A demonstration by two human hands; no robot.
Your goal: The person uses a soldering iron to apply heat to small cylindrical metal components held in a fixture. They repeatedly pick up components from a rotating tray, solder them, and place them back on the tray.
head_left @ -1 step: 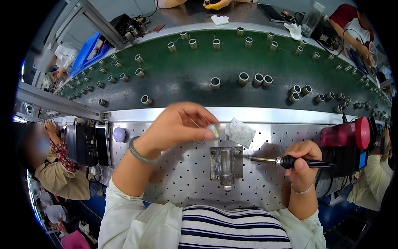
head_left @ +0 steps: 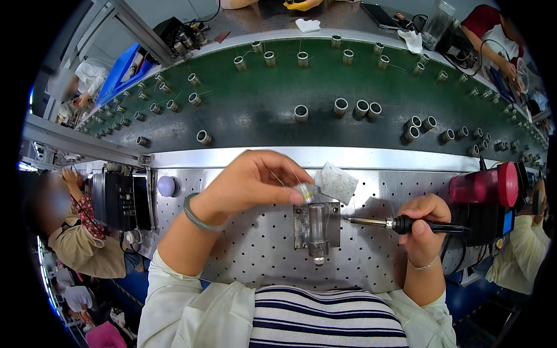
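Between the thumb and fingers of my left hand point(head_left: 264, 180) is a small metal cylinder point(head_left: 306, 192) with thin wires trailing from it. It sits right at the far end of a metal fixture point(head_left: 317, 226), which has a rounded bar on a flat plate; whether the two touch I cannot tell. My right hand point(head_left: 423, 223) grips a black-handled soldering iron point(head_left: 406, 225). The iron's tip points left, just beside the fixture's right edge. A grey, stained flat pad point(head_left: 337, 182) lies just beyond the fixture.
A green conveyor belt point(head_left: 249, 110) carries many similar metal cylinders point(head_left: 301, 113) beyond the perforated metal bench point(head_left: 243, 255). At right stands a red container point(head_left: 484, 185); a lilac ball point(head_left: 166, 186) is at left. Other people work around the belt, one with yellow-gloved fingers point(head_left: 303, 6).
My left hand has come slightly nearer and to the right, bringing the cylinder to the fixture's far end. My right hand with the soldering iron has barely moved.
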